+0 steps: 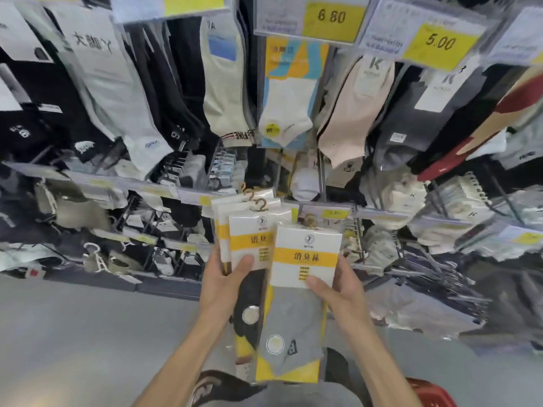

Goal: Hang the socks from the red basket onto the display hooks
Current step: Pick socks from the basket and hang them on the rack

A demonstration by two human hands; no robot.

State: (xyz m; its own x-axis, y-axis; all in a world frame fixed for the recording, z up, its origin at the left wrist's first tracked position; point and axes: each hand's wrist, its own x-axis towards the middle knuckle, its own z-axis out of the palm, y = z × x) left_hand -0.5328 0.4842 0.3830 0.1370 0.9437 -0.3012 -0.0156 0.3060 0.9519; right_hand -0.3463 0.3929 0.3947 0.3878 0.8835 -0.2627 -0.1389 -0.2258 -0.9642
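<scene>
"Across the wall ahead, what takes up most of the view?"

"A sock rack (123,183), rows of hanging pairs from edge to edge: black ones on the left, a pink pair (349,113) and a white pair on a blue and yellow card (289,113) in the middle. Below it lies grey floor (73,333)."

"Any labels?"

"Yellow price tags up top, 6.80 (332,17) and 5.00 (440,42). A smaller 3.50 tag (335,213) sits on the lower rail, just above the packs being held."

"Where's the red basket (426,389)?"

"Bottom right corner, low down beside the right forearm. Only its rim shows."

"And the socks?"

"Up in front of the lower rail, hiding its middle. The left hand (223,283) grips a fanned bunch of packs (249,239), fingers wrapped behind and thumb pressed on the front card. The right hand (338,289) holds a single grey sock pack (296,318), thumb on the white card and fingers curled round the back; it overlaps the bunch."

"Free hooks nearby?"

"Bare metal prongs (426,259) stick out just right of the right hand."

"Smallest detail?"

"Brown plastic hangers (260,205) on top of the bunch, touching no prong."
</scene>
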